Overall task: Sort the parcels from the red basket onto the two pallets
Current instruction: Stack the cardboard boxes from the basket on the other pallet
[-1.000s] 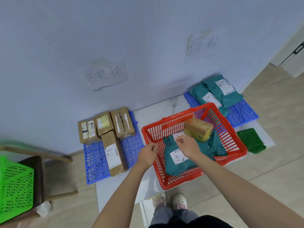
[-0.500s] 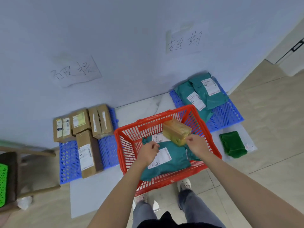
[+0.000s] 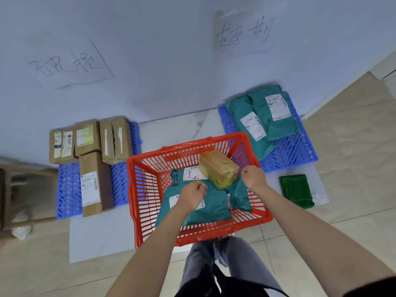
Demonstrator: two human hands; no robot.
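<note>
Left hand curled over a teal mailer bag in the red basket; right hand fisted beside the taped cardboard box; grip on either cannot be told.

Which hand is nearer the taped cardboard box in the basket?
Right. The right hand sits at the right end of the taped cardboard box, about touching it. The left hand is lower, over a teal mailer.
</note>
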